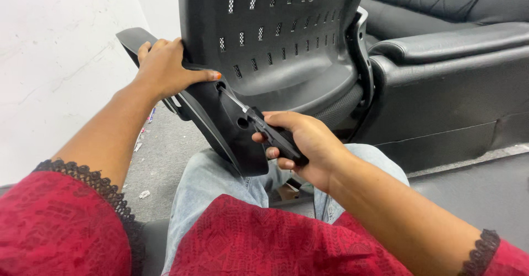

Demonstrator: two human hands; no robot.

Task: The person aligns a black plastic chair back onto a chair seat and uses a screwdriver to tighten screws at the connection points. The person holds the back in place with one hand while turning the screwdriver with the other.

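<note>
right hand [308, 146] is curled tight around the black handle of a screwdriver [264, 128], fingers wrapped over the grip and thumb along its top. its thin metal shaft runs up and to the left, and the tip meets the black plastic bracket [234, 124] near the lower edge of the chair back [275, 33], just beside the thumb of the other hand; whether the tip sits in a screw head cannot be told. a round hole shows in the bracket just below the shaft

left hand [165, 66] is closed over the chair part from the left: fingers hooked over the top edge where the curved armrest [132, 36] joins, thumb stretched flat along the bracket toward the screwdriver tip. the thumbnail has an orange tint

the chair back is dark grey plastic with rows of small slots, tilted and leaning across the person's lap, its bracket end resting down between the knees on pale blue jeans [204, 182]. a strip of mesh [341, 108] shows along its lower right rim

both forearms come out of red patterned sleeves [60, 226] edged with black lace. to the right stands a black leather sofa [452, 72], close against the chair back. to the left is a white wall [55, 61], and below it a grey floor [149, 155] with a few small scraps of litter
</note>
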